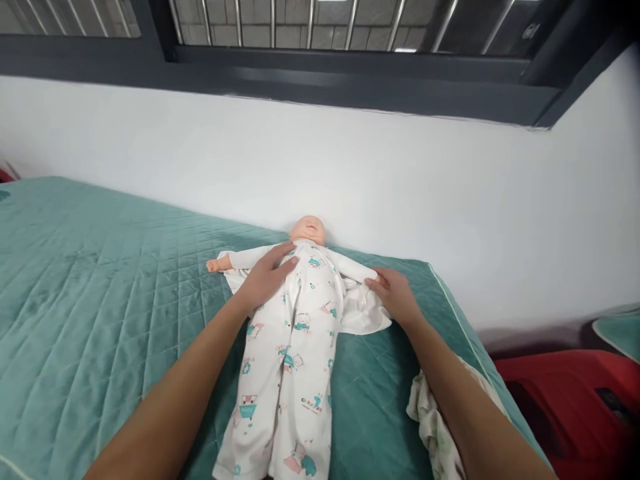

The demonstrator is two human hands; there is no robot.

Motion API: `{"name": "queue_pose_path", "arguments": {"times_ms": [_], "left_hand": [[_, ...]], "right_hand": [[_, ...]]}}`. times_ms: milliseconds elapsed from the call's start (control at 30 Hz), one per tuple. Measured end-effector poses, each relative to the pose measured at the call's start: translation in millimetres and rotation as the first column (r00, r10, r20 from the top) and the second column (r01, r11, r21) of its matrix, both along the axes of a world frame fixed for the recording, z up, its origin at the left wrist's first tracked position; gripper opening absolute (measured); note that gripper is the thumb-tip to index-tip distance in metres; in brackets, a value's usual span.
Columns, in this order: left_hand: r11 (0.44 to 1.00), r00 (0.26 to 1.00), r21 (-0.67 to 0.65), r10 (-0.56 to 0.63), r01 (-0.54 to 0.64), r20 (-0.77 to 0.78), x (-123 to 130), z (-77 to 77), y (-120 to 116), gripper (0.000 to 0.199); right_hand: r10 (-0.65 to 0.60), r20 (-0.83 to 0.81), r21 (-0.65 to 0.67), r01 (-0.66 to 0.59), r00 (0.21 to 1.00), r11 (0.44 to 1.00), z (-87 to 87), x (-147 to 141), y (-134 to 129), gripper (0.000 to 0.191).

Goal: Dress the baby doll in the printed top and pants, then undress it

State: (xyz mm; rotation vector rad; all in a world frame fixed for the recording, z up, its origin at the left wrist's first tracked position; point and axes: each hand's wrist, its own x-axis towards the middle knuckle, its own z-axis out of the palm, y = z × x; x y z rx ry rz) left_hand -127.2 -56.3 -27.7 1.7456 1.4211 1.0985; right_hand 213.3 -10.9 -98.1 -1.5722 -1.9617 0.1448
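A baby doll (308,229) lies on its back, head by the wall and arms spread. White long-legged baby clothing (305,327), printed with small animals, covers its front from neck to legs. My left hand (270,275) rests on the left edge of the clothing at the chest, fingers stretched out. At the end of the white sleeve (353,269) on the right, my right hand (395,292) is closed around the doll's hand. The doll's other hand (219,264) sticks out bare on the left. White fabric (367,310) spreads out under the right sleeve.
A green quilted cover (125,293) lies under the doll. Crumpled patterned cloth (435,420) is beside my right forearm. Beyond the right edge is a red case-like object (565,400). A white wall (400,187) and barred window (310,27) stand behind.
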Motion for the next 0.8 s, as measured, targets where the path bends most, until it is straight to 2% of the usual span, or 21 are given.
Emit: {"name": "queue_pose_path", "arguments": {"times_ms": [133,300,433,500,567,700,800], "left_hand": [[0.998,0.994,-0.047,-0.039,0.044,0.1,-5,-9.4,1,0.053],[0.997,0.99,-0.046,-0.06,0.066,0.124,-7,-11.5,7,0.055],[0.994,0.987,-0.039,-0.092,0.098,0.13,-9,-11.5,7,0.055],[0.995,0.989,-0.018,-0.099,0.102,0.113,-9,-11.3,7,0.054],[0.995,0.991,0.018,-0.1,0.099,0.094,-9,-11.4,7,0.052],[0.993,0.994,0.077,-0.091,0.086,0.059,-9,-13.8,6,0.05],[0.993,0.997,0.096,-0.074,0.071,0.028,-9,-15.9,4,0.05]], "right_hand": [[0.031,0.094,0.004,-0.032,0.995,0.999,1.2,-2,0,0.035],[-0.01,0.105,0.068,0.003,0.994,0.998,14.2,-18,-14,0.047],[0.01,-0.106,0.095,0.0,0.994,0.996,31.8,-56,-33,0.045],[-0.017,-0.275,0.019,0.023,0.961,1.0,39.1,-83,-41,0.045],[-0.025,-0.429,-0.073,-0.007,0.903,0.997,43.4,-110,-45,0.047],[-0.058,-0.603,-0.144,-0.038,0.796,0.989,42.7,-150,-48,0.054],[-0.099,-0.665,-0.198,-0.046,0.741,0.979,38.9,-159,-51,0.061]]}}
